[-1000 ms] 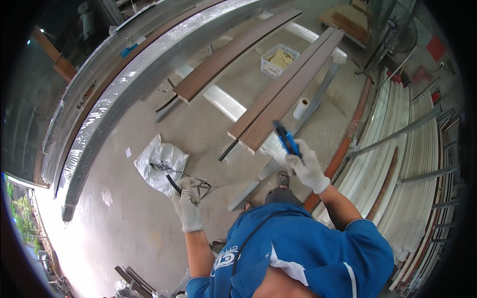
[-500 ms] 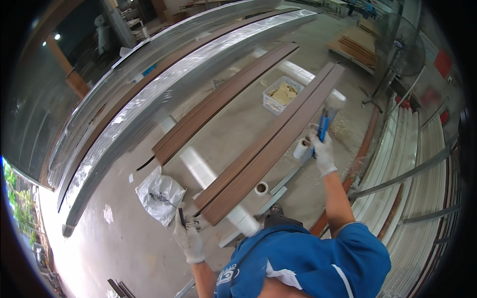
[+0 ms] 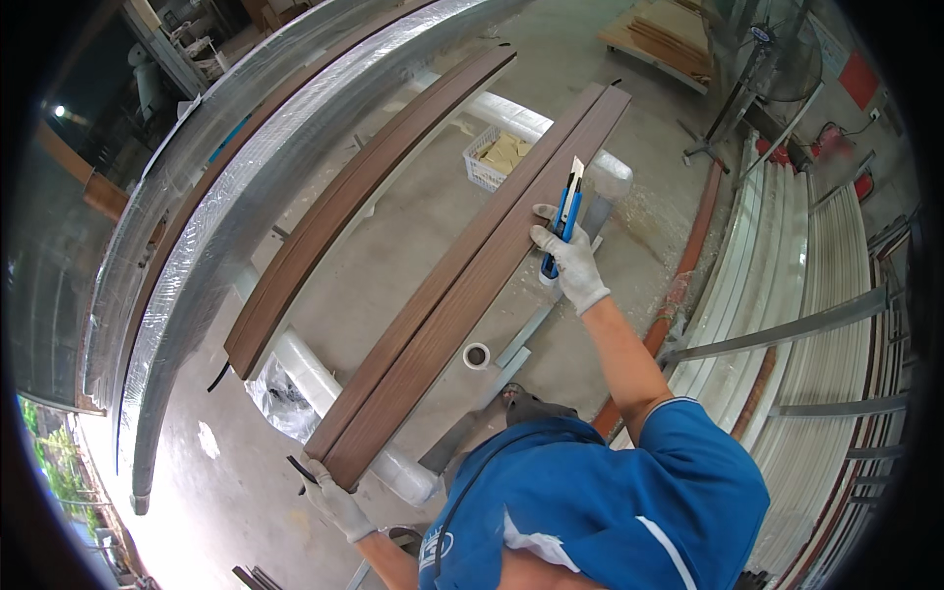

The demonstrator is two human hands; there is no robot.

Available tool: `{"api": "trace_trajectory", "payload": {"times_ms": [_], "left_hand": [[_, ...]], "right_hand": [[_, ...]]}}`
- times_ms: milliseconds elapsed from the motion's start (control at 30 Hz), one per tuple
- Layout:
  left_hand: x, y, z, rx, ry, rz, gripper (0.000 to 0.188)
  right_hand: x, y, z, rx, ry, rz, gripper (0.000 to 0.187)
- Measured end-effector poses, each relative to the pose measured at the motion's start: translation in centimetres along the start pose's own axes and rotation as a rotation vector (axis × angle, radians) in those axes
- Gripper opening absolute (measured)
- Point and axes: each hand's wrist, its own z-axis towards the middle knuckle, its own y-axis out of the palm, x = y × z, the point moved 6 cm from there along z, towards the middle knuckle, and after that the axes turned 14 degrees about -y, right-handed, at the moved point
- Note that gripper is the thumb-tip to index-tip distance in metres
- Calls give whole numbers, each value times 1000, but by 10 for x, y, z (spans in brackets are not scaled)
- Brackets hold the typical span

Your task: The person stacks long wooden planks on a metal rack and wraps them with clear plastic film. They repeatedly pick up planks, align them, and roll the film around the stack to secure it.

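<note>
My gloved right hand (image 3: 575,265) is closed round a blue utility knife (image 3: 565,211), its blade out and pointing away from me, over the right-hand brown board (image 3: 492,265). A second brown board (image 3: 433,285) lies close beside that one. At their near end, my gloved left hand (image 3: 334,500) has its fingers closed on a thin black strip (image 3: 300,474) and touches the board end. The strip's far part is hidden, though a black tip (image 3: 617,83) shows at the boards' far end.
Plastic-wrapped supports (image 3: 401,475) carry the boards. Another brown board stack (image 3: 364,206) lies left, beyond it long film-wrapped profiles (image 3: 236,187). A white basket (image 3: 482,169) of yellowish scraps, a roll (image 3: 476,355) and a standing fan (image 3: 752,74) are around. Long white profiles (image 3: 757,285) line the right.
My right hand has moved left over the boards with the knife, its blade now visible. My left hand has come against the boards' near end. The view has shifted.
</note>
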Motion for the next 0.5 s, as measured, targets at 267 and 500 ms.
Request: {"api": "trace_trajectory", "payload": {"times_ms": [267, 500], "left_hand": [[-13, -27, 3, 121, 149, 229, 56], [22, -137, 72, 380, -124, -81, 52]], "right_hand": [[-25, -5, -23, 25, 86, 31, 31], [-107, 22, 30, -218, -158, -204, 31]]}}
